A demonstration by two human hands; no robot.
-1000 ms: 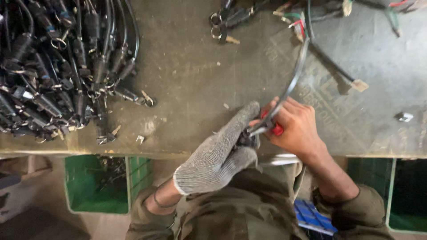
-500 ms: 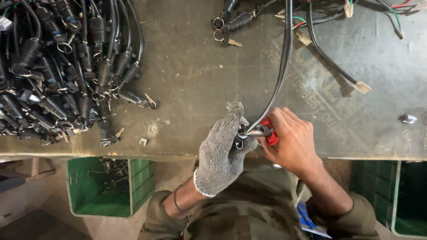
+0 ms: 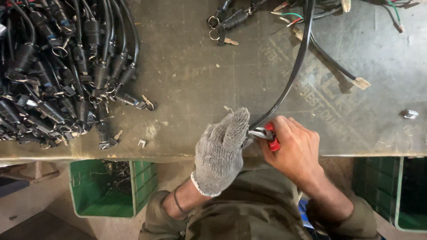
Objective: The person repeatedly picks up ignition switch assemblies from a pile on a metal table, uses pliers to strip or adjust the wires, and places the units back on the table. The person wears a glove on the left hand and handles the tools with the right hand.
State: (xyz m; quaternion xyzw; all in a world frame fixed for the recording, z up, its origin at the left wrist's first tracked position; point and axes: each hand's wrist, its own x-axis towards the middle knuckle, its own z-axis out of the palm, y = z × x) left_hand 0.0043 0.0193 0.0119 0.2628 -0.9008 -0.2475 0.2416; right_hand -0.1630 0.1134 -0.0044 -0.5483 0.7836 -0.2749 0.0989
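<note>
My left hand (image 3: 221, 149), in a grey knit glove, is closed around the near end of a black cable (image 3: 297, 64) at the table's front edge. My bare right hand (image 3: 294, 149) grips red-handled cutting pliers (image 3: 267, 134), whose metal jaws meet the cable end right beside the gloved fingers. The cable curves up and away across the table to the far edge.
A big heap of black cable assemblies with metal keys (image 3: 58, 71) fills the table's left side. More cables and coloured wires (image 3: 284, 18) lie at the far edge, a small metal part (image 3: 409, 114) at right. Green crates (image 3: 106, 189) stand on the floor below.
The view has shifted down slightly. My left hand has moved upright onto the cable end, and the pliers' jaws have come to the cable beside it.
</note>
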